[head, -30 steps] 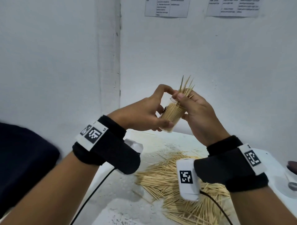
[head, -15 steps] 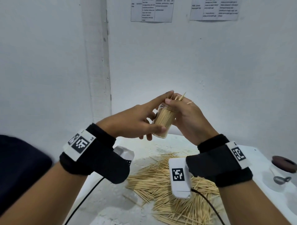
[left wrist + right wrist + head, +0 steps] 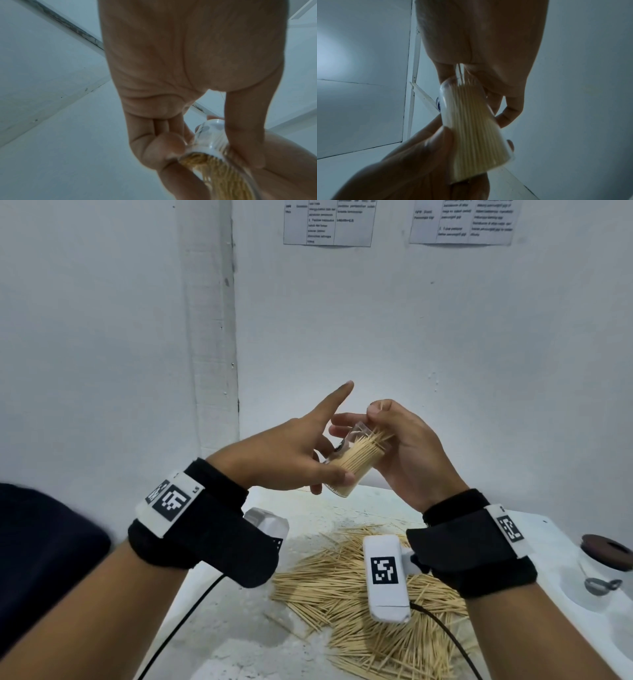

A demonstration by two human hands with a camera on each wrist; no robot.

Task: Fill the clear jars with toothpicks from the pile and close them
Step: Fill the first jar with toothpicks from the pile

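Your left hand (image 3: 274, 453) grips the tilted jar (image 3: 356, 460) between thumb and lower fingers, index finger stretched out; your right hand (image 3: 407, 446) pinches toothpicks (image 3: 375, 436) at its mouth, above the pile (image 3: 359, 604) on the surface (image 3: 239, 645)

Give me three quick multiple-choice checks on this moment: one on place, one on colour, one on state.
1. Where is the loose toothpick pile?
A. on the table below the hands
B. on the floor
C. in a bowl

2. What colour is the lid on the table at the right?
A. white
B. dark brown
C. green

3. How is the jar right now?
A. closed, on the table
B. empty, lying down
C. open, held up, tilted

Answers:
1 A, it spreads over the white table.
2 B, a dark brown disc.
3 C, the left hand grips it; the right hand is at its open mouth.
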